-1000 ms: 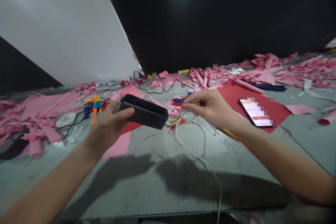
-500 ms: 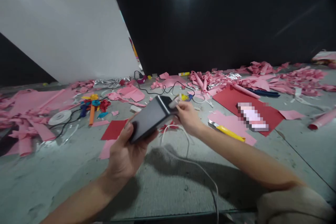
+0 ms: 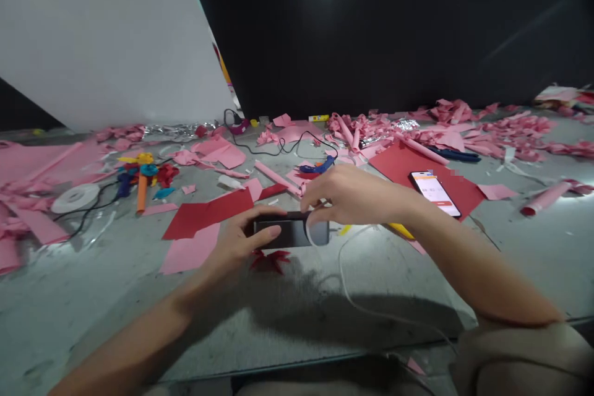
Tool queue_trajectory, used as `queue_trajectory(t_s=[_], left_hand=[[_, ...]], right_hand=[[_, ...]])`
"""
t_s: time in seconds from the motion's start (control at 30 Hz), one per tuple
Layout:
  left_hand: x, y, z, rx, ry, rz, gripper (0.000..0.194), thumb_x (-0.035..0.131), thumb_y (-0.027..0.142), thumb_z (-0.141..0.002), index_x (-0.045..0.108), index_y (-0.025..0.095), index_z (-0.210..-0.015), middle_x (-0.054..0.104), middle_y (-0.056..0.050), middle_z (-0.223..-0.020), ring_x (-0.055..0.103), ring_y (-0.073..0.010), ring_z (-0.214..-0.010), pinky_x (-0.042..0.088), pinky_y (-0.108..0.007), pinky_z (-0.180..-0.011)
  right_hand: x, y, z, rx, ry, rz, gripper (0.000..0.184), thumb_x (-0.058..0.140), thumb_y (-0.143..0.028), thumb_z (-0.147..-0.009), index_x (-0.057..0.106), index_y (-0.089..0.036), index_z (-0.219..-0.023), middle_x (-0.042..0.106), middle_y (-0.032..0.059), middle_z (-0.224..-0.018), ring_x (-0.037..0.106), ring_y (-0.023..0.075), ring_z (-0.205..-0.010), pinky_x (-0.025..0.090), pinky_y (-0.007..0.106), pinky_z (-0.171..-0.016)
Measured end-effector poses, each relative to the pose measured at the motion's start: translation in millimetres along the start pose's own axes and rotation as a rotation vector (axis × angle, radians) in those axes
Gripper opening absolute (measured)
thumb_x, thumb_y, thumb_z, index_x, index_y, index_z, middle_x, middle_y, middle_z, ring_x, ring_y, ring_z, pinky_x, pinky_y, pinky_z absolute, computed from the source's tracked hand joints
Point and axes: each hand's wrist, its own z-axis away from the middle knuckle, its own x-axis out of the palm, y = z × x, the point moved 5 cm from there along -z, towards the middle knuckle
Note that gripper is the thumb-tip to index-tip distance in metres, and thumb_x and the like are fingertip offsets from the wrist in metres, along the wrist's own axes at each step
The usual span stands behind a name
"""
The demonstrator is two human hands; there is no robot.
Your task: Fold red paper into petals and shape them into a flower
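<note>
My left hand (image 3: 248, 232) is closed around one end of a dark rectangular block that looks like a power bank (image 3: 297, 234), held low over the table. At its upper right edge my right hand (image 3: 331, 193) pinches the end of a white cable (image 3: 344, 278); the fingers hide the plug, so I cannot tell whether it sits in a port. From there the cable bends down across the block's face and trails to the table's front edge. A red paper piece with pointed tips (image 3: 271, 261) lies just below the block.
A phone (image 3: 435, 193) rests on red paper (image 3: 394, 164) to the right, near a yellow cutter (image 3: 400, 231). Pink scraps (image 3: 464, 130) cover the back. Left are a white tape roll (image 3: 75, 198) and a colourful paper figure (image 3: 143, 182). A black cord (image 3: 278, 150) crosses behind.
My right hand has picked up the white cable's end and brought it to the power bank. My left hand has turned the block and lowered it towards the table.
</note>
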Motion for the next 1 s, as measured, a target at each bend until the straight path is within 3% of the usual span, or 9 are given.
queue_trajectory(t_s=[0.13,0.27,0.33,0.43,0.53,0.7,0.83,0.9,1.0], left_hand=[[7.2,3.4,5.0,-0.098,-0.030,0.308,0.040,0.092,0.049,-0.076,0.084,0.025,-0.107,0.079,-0.006,-0.104,0.073,-0.0217,-0.083,0.058,-0.027,-0.070],[4.9,12.3,5.3,-0.011,0.036,0.364,0.037,0.094,0.046,-0.077,0.082,0.026,-0.106,0.079,-0.005,-0.108,0.074,-0.0221,-0.091,0.060,-0.027,-0.077],[3.9,16.0,3.3,0.041,0.064,0.265,0.033,0.092,0.042,-0.082,0.081,0.027,-0.109,0.079,-0.005,-0.113,0.073,-0.0235,-0.100,0.060,-0.028,-0.083],[6.9,22.1,-3.3,0.102,0.094,0.095,0.030,0.088,0.043,-0.088,0.080,0.028,-0.112,0.078,-0.004,-0.115,0.072,-0.0250,-0.106,0.059,-0.030,-0.087],[16.5,30.3,-14.9,0.145,0.066,-0.034,0.033,0.082,0.049,-0.093,0.077,0.026,-0.117,0.076,-0.005,-0.123,0.071,-0.0279,-0.114,0.060,-0.034,-0.093],[25.0,44.7,-36.7,0.262,-0.060,0.008,0.052,0.077,0.055,-0.096,0.065,0.032,-0.141,0.066,-0.009,-0.146,0.067,-0.0342,-0.133,0.066,-0.040,-0.092],[4.4,32.7,-45.4,0.248,-0.027,-0.092,0.027,0.074,0.050,-0.099,0.078,0.030,-0.118,0.073,-0.005,-0.130,0.066,-0.0327,-0.129,0.064,-0.042,-0.095],[-8.7,18.1,-47.1,0.228,-0.035,-0.146,0.024,0.072,0.051,-0.100,0.081,0.030,-0.106,0.076,-0.004,-0.118,0.069,-0.0297,-0.117,0.064,-0.042,-0.093],[-25.9,-8.6,-49.0,0.159,-0.084,-0.239,0.028,0.070,0.054,-0.100,0.082,0.029,-0.099,0.080,-0.004,-0.104,0.074,-0.0267,-0.099,0.065,-0.042,-0.089]], right_hand=[[16.6,12.7,-6.3,-0.031,-0.043,-0.280,0.024,0.080,-0.045,-0.098,0.087,-0.022,-0.099,0.082,0.0021,-0.091,0.069,0.0172,-0.077,0.048,0.029,-0.070],[34.0,24.3,4.1,0.080,-0.051,-0.568,0.044,0.057,-0.052,-0.111,0.077,-0.023,-0.138,0.077,0.0073,-0.140,0.071,0.0235,-0.127,0.053,0.035,-0.107],[39.7,23.4,10.8,0.130,-0.147,-0.563,0.057,0.064,-0.056,-0.107,0.066,-0.025,-0.154,0.066,0.0086,-0.157,0.065,0.0278,-0.141,0.051,0.039,-0.115],[35.3,18.6,18.0,0.200,-0.175,-0.404,0.096,0.094,-0.053,-0.081,0.054,-0.027,-0.164,0.063,0.0088,-0.161,0.065,0.0332,-0.140,0.053,0.041,-0.115],[18.6,14.1,25.2,0.297,-0.143,-0.274,0.090,0.095,-0.050,-0.079,0.061,-0.028,-0.160,0.073,0.0070,-0.146,0.075,0.0301,-0.121,0.060,0.034,-0.096],[-43.0,22.1,58.8,0.466,-0.176,-0.125,0.075,0.095,-0.046,-0.078,0.074,-0.023,-0.147,0.082,0.0048,-0.121,0.077,0.0223,-0.095,0.057,0.028,-0.075],[-111.7,39.9,116.0,0.638,-0.212,0.044,0.054,0.089,-0.046,-0.086,0.082,-0.020,-0.133,0.084,0.0034,-0.100,0.072,0.0151,-0.076,0.048,0.028,-0.065],[-150.8,51.1,148.7,0.797,-0.070,0.215,0.052,0.077,-0.048,-0.095,0.082,-0.013,-0.133,0.084,0.0083,-0.107,0.072,0.0137,-0.082,0.044,0.031,-0.068],[-212.4,61.5,192.7,0.955,0.322,0.512,0.067,0.054,-0.058,-0.102,0.087,0.000,-0.106,0.079,0.0204,-0.126,0.073,0.0154,-0.095,0.041,0.038,-0.072]])
